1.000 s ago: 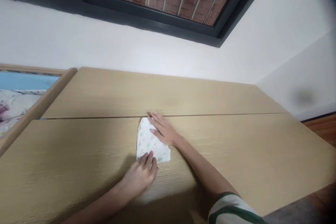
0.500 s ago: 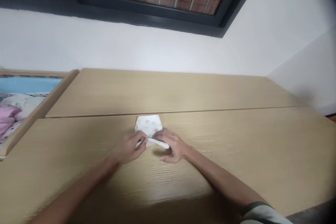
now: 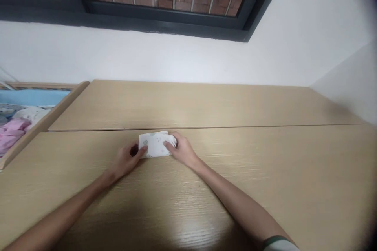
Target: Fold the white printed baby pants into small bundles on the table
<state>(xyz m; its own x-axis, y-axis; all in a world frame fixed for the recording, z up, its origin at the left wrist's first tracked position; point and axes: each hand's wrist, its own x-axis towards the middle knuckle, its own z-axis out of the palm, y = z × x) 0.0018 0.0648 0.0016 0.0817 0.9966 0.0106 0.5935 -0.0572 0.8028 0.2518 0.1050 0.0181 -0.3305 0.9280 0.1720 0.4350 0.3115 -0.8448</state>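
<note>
A small white cloth [image 3: 155, 144] with a faint green print lies folded into a compact rectangle on the light wooden table [image 3: 265, 172], just in front of the seam between two tabletops. My left hand [image 3: 127, 159] pinches its left edge, thumb on top. My right hand [image 3: 179, 149] grips its right edge, fingers curled over the fold. Both forearms reach in from the bottom of the view.
A second tabletop [image 3: 206, 102] continues behind the seam up to a white wall with a dark-framed window [image 3: 165, 15]. At far left a wooden-framed bed [image 3: 44, 121] holds pink and white bedding [image 3: 14, 129].
The cloth has been folded over from its near edge into a shorter, flatter rectangle. Both hands moved from its near edge to its two sides.
</note>
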